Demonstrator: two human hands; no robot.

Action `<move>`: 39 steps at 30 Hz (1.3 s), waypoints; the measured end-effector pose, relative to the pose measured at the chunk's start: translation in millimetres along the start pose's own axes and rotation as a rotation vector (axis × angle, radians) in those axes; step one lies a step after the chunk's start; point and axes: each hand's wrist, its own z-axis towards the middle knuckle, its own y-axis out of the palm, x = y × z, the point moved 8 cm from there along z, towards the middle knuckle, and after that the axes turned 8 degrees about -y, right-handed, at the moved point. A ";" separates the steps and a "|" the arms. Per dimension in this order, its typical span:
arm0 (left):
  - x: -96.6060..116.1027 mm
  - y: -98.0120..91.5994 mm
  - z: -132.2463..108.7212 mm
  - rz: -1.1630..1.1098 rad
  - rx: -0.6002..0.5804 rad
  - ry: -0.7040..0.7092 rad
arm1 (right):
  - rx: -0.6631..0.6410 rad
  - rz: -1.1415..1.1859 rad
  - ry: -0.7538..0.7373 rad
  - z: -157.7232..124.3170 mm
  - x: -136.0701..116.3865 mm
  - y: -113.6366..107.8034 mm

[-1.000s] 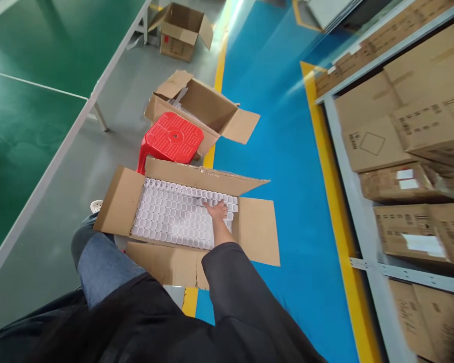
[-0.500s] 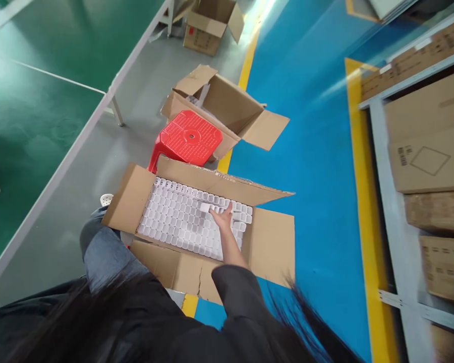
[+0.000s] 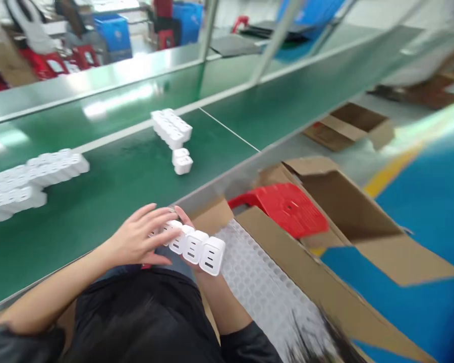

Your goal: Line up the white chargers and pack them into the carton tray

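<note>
A short row of white plastic charger housings (image 3: 192, 246), each with dark slots in its end face, is held up in front of my body. My right hand (image 3: 207, 283) supports the row from below, mostly hidden by it, with the thumb showing behind. My left hand (image 3: 142, 236) lies over the row's left end, fingers stretched and spread, touching the housings. On the green work surface (image 3: 113, 201), a small block of housings (image 3: 170, 127) and a separate pair (image 3: 182, 161) stand ahead. More grouped housings (image 3: 38, 174) are at the left.
An open carton (image 3: 276, 247) packed with translucent white pieces is at my right. Beyond it are a red plastic stool (image 3: 287, 207) and another open carton (image 3: 348, 201). A metal edge (image 3: 249, 164) borders the green surface. Blue bins (image 3: 113, 33) and red stools stand across the room.
My view has turned left from the carton to the green surface. My right hand has left the carton and now holds a row of housings; my left hand has come into view.
</note>
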 end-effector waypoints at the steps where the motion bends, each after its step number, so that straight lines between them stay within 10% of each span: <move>1: -1.8 -8.0 0.9 0.020 0.065 0.048 | -0.025 0.006 0.016 15.4 -3.0 20.2; 6: -65.3 -50.8 -41.3 0.053 0.341 -0.112 | -0.196 0.080 0.087 84.2 -7.4 117.2; 13: -182.4 -81.1 -134.0 0.151 0.270 -0.657 | -0.438 -0.004 0.214 190.9 22.0 192.0; 20: -224.2 -81.7 -168.7 0.316 0.154 -0.837 | -0.232 -0.217 0.039 271.3 24.0 164.2; 39: -245.8 -86.5 -178.1 0.499 0.105 -0.843 | -0.178 -0.480 -0.058 268.5 6.3 145.6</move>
